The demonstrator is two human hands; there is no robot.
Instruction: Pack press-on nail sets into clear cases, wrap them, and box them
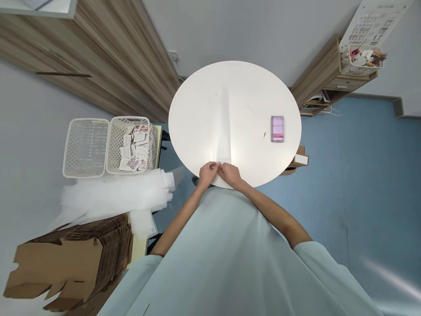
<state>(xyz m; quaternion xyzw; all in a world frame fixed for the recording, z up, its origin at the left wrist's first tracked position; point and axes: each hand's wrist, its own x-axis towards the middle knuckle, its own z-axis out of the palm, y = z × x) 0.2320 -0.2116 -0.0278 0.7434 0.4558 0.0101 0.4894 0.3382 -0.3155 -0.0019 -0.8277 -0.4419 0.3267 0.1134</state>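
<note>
A long, translucent plastic sleeve [224, 127] lies lengthwise on the white oval table [253, 83], with its near end by the front edge. My left hand [208, 173] pinches at that end, fingers curled and thumb against fingertips. Right beside it, my right hand [230, 174] is closed too, its fingertips meeting the left ones at the sleeve's edge. The fingers hide the exact grip. Farther right on the table rests a small pink-and-purple box [277, 129], its face blurred. A tiny dark scrap [264, 135] lies near the box.
At left, an open white basket [153, 147] holds several printed cards. Below it are piled white translucent sleeves [115, 197] and a stack of flattened brown cartons [59, 267]. A cardboard box [301, 159] stands under the table's right side. Wooden cabinets [131, 57] flank the table.
</note>
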